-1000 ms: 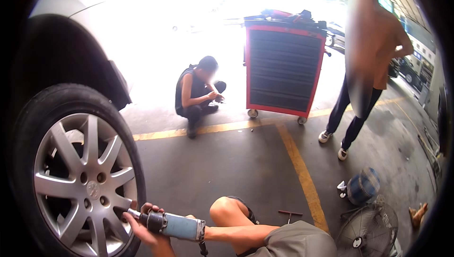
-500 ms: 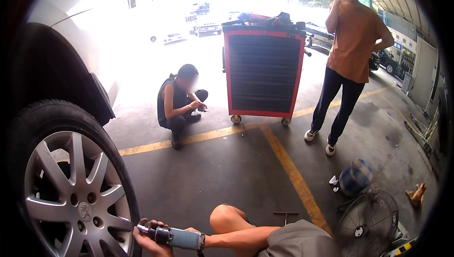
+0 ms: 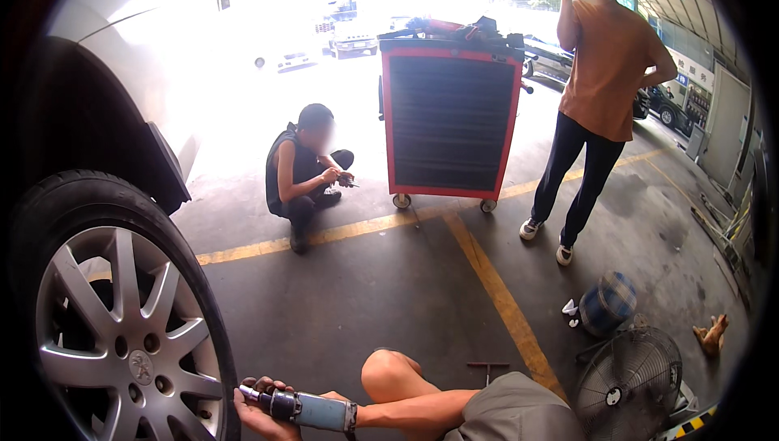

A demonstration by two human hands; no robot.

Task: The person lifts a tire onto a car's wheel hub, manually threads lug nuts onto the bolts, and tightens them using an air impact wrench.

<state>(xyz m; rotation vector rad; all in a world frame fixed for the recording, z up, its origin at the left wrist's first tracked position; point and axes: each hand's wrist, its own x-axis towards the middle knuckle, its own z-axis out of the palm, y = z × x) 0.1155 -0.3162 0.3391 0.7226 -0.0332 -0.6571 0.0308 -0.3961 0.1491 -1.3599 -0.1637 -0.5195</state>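
Blue-grey casing, worn black at both ends, makes up the power tool point(image 3: 324, 413) in my hands at the lower edge of the head view. My left hand point(image 3: 261, 421) cups its front end, the fingers point(image 3: 261, 383) curled over and clamped on the black nose. My right forearm point(image 3: 418, 411) comes in from a grey sleeve point(image 3: 519, 410) and meets the tool's rear; my right hand point(image 3: 334, 395) is mostly behind the casing, so I cannot tell how those fingers close. The tool lies nearly level, its silver socket point(image 3: 251, 392) pointing left, just beside the black tyre point(image 3: 207, 303). Within the tyre sits a silver spoked wheel point(image 3: 126, 279), with round holes about its hub, under the arch of a white car point(image 3: 114, 15). Right of the tool a bare bent knee point(image 3: 388, 376) shows, and near it a T-shaped tool point(image 3: 487, 365) lies on the grey floor point(image 3: 324, 311). Farther right stand a black fan point(image 3: 649, 376) and a round blue plaid thing point(image 3: 608, 305). Beyond, a person in a dark sleeveless top point(image 3: 280, 173) crouches over something small in both hands, left of a red-framed tool cabinet point(image 3: 446, 124); a person in an orange shirt point(image 3: 608, 68) stands to its right.
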